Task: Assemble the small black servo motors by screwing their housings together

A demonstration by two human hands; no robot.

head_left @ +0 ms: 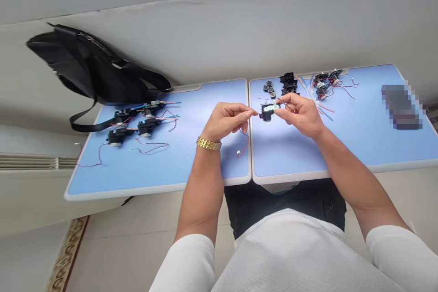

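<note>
A small black motor assembly (267,113) with pale gears on top is held up between my two hands over the blue tabletop. My right hand (299,113) is closed, thumb and fingers pinching the assembly's right end. At its left side my left hand (230,121) is closed in a pinch on the thin red and black wire (247,139). That wire hangs below the fingers and ends in a white plug (238,152). Behind the assembly lie several round metal-faced parts (270,89) and black plastic housings (289,83), partly covered by my right hand.
Several wired motor assemblies (148,125) lie on the left table (137,182), others (321,86) at the back right among orange and blue tubes (325,110). A black bag (102,66) leans on the wall. A blurred dark object (402,107) rests far right. A seam divides the two tables.
</note>
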